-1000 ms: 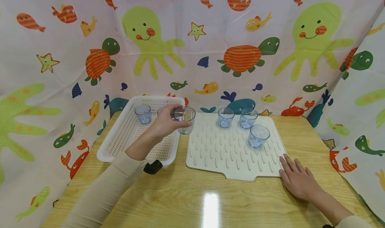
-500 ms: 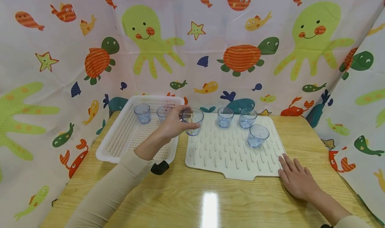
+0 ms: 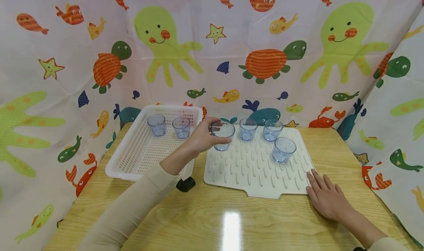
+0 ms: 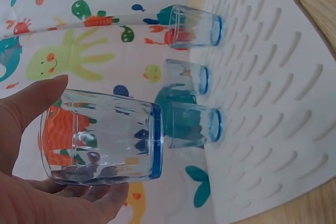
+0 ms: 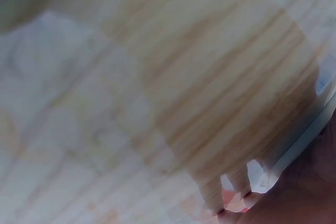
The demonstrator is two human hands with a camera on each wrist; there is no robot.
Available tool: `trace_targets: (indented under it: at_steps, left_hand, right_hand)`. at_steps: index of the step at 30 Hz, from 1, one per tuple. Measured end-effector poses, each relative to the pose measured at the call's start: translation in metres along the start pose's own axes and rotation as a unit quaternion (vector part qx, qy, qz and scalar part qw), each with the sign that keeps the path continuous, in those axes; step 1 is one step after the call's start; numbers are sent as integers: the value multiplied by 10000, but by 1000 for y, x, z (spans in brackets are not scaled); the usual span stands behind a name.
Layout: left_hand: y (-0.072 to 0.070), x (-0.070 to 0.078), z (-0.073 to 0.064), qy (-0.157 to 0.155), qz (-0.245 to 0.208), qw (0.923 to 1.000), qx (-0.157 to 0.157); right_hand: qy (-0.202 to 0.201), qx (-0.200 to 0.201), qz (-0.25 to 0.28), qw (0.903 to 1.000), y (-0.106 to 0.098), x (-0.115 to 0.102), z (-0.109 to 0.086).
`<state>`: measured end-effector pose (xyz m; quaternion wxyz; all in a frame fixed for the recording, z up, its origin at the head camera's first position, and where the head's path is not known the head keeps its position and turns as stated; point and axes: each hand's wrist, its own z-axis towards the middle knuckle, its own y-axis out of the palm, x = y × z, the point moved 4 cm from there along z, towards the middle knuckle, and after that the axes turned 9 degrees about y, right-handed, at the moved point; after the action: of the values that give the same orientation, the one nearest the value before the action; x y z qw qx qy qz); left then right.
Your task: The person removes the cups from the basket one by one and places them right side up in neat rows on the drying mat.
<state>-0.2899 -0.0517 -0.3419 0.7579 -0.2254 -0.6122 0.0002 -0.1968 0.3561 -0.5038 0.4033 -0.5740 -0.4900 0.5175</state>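
Left grip (image 4: pixel 21 192) around a clear glass (image 4: pixel 105 137), apart from the ribbed white mat (image 4: pixel 262 114), three more glasses (image 4: pixel 186 77) upright on it, sea-animal curtain (image 4: pixel 142 51) behind it

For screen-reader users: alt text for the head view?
A person's left hand holds a clear bluish cup at the left side of a white ridged mat bearing three more cups. Two cups stand in a white basket to the left; the right hand rests by the mat's near right corner.
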Motion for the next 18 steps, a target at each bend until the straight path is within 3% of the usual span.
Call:
trace_targets:
  at_steps: [8,18]
  left_hand:
    - [13,2,7,35,-146,9999,40]
    - [32,-4,15,-205,213,9994,182]
  right_hand:
    - [1,19,-52,10000,-2,0,0]
    - [19,-28,-48,10000,-2,-2,-1]
